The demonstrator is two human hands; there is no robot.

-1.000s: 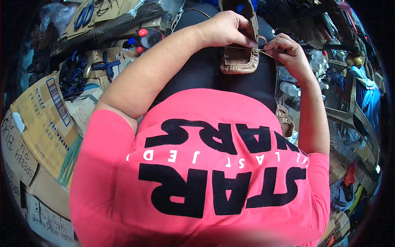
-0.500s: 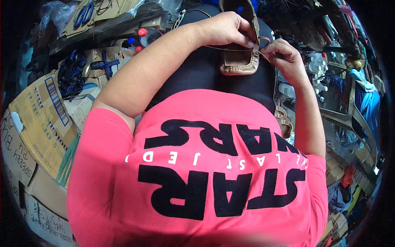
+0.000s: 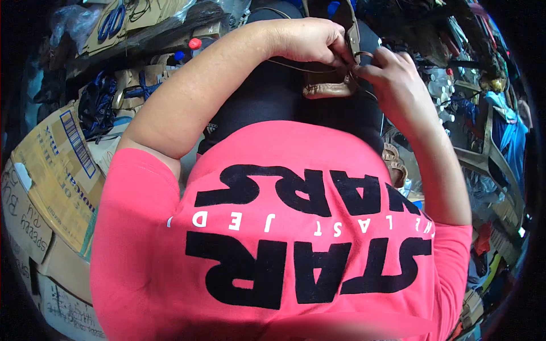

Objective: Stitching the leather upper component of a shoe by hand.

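Observation:
A brown leather moccasin shoe (image 3: pixel 329 90) rests over my dark-trousered lap, its gathered toe facing me. My left hand (image 3: pixel 318 42) is closed, thumb and fingers pinching the shoe's side edge near its eyelets. From the right, my right hand (image 3: pixel 389 71) meets it at the same edge, fingers pressed together on a thin leather lace. A length of that lace (image 3: pixel 301 67) runs left from the shoe beneath my left wrist. A small loop of lace stands up between both hands. The fingertips partly hide where the lace enters the leather.
Cardboard boxes (image 3: pixel 54 165) stack up on the left. Blue-handled scissors (image 3: pixel 112 23) lie on brown card at the upper left. More brown moccasins (image 3: pixel 395 167) sit beside my right hip. Plastic bottles (image 3: pixel 441 91) and a blue cloth (image 3: pixel 506 131) are farther right.
My right hand has moved up and left, closer to my left hand, its elbow swinging outward. The shoe's toe has shifted slightly up, and more of it is covered by my fingers.

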